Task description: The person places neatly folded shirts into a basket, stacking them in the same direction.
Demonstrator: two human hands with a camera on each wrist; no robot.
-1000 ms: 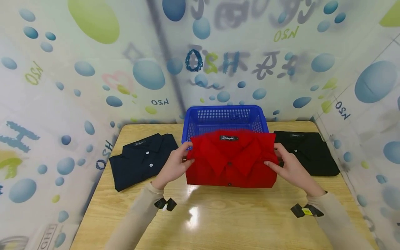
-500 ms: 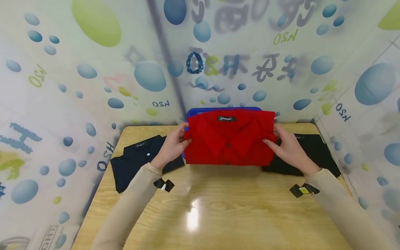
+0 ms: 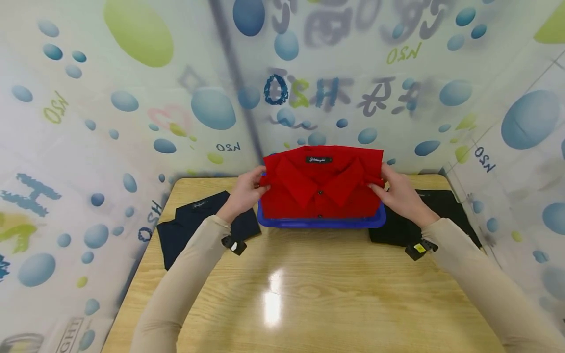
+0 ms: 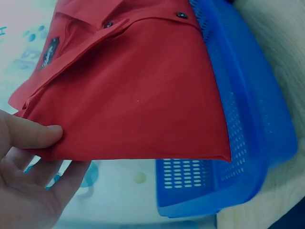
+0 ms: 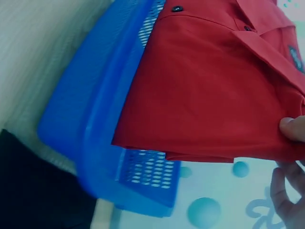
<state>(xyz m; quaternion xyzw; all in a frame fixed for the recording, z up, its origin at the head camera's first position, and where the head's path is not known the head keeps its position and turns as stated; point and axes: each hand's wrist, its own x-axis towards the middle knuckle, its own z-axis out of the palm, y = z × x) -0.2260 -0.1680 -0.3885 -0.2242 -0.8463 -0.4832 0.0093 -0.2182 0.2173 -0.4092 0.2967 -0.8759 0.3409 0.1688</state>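
Observation:
A folded red shirt [image 3: 322, 186] with a collar, dark buttons and a black neck label is held flat over the blue basket [image 3: 322, 223]. My left hand [image 3: 245, 192] pinches its left side, thumb on top and fingers underneath. On the opposite side my right hand [image 3: 401, 193] grips the shirt the same way. In the left wrist view the shirt's lower corner lies within the basket's outline, close to its front wall [image 4: 243, 119]. The right wrist view shows the other lower corner likewise beside the basket wall [image 5: 100, 119]. Most of the basket's inside is hidden under the shirt.
A folded navy shirt [image 3: 190, 230] lies on the wooden table [image 3: 318, 289] to the left, partly behind my left arm. To the right lies a folded black shirt [image 3: 446, 211]. A patterned wall [image 3: 309, 59] stands right behind the basket.
Both hands have carried the red shirt forward, from in front of the basket to over it. The basket's front rim now shows below the shirt. The navy and black shirts have stayed put.

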